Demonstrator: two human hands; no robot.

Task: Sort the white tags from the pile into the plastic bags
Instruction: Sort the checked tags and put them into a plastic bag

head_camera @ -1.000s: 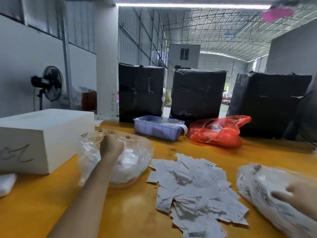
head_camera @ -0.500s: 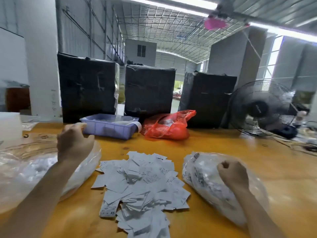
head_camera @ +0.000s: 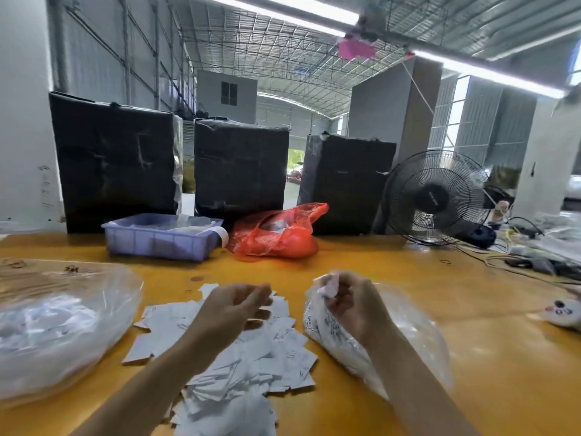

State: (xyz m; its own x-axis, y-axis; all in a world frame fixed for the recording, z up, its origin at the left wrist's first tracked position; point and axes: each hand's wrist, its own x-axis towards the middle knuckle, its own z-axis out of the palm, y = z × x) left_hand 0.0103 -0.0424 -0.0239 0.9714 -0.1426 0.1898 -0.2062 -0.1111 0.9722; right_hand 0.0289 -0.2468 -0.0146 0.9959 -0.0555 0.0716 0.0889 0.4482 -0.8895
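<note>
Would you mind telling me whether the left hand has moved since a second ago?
Yes. The left hand has left the left plastic bag and now hovers over the tag pile, to that bag's right.

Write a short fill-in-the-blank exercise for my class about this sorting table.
1. The pile of white tags lies on a ____ table.
2. The right hand pinches white tags over the ____ plastic bag.
3. Behind the pile sits a purple tray beside a ____ bag.

Answers: yellow; right-hand; red

Head-worn camera looks forward and down, close over the table [head_camera: 471, 357], wide-angle.
</note>
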